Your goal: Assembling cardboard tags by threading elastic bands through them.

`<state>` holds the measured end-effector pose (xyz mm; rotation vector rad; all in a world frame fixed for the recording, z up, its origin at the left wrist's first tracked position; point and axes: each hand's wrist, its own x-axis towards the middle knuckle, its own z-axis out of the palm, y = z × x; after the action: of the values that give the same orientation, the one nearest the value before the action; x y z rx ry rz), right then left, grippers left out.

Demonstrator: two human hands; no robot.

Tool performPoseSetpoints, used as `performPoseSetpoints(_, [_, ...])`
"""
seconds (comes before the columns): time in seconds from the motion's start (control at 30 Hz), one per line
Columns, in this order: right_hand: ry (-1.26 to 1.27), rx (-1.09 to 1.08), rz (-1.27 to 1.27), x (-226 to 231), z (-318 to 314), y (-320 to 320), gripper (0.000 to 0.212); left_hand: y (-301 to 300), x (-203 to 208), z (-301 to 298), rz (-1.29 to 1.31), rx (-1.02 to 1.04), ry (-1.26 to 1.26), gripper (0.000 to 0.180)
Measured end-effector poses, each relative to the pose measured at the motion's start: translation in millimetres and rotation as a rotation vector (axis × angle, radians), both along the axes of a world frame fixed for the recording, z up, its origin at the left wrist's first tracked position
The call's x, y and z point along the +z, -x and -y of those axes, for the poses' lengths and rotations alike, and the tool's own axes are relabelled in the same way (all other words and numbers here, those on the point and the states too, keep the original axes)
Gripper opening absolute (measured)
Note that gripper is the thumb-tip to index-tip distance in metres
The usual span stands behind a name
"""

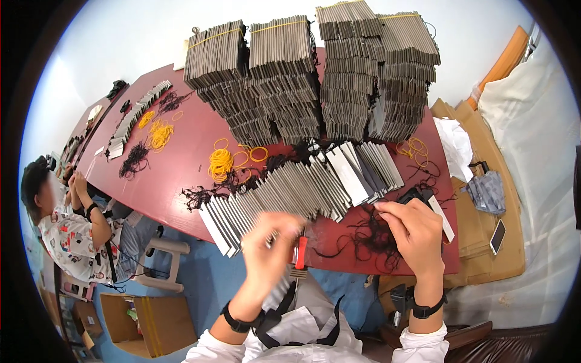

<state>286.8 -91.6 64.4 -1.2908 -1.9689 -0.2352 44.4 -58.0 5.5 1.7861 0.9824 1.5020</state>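
My left hand is blurred over the near edge of the dark red table, its fingers closed on a thin grey card from the slanted row of grey cards. My right hand pinches a thin black string at the edge of a tangle of black strings. A red-handled tool lies between the hands. Both wrists wear black bands.
Tall stacks of banded grey cards fill the far side. Yellow rubber bands lie mid-table, more to the left. A seated person works at the left. A white stool, cardboard boxes, a phone surround the table.
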Motion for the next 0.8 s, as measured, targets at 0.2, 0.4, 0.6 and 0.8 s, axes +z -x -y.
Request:
performPoseSetpoints(0.2, [0.044, 0.067, -0.049, 4.5, 9.8, 24.3, 0.01, -42.5, 2.3, 39.7, 0.5, -0.531, 0.56, 0.013])
performPoseSetpoints(0.4, [0.138, 0.111, -0.042, -19.4, 30.6, 38.9, 0.009, -48.3, -3.9, 38.0, 0.709, -0.495, 0.75, 0.013])
performPoseSetpoints(0.6, [0.227, -0.009, -0.239, -29.2, 30.7, 35.4, 0.01, -38.2, -10.3, 46.6, 0.485, -0.496, 0.663, 0.015])
performPoseSetpoints(0.8, [0.123, -0.053, 0.047, -27.0, 42.8, 35.1, 0.011, -48.5, -13.5, 45.2, 0.516, -0.566, 0.709, 0.016])
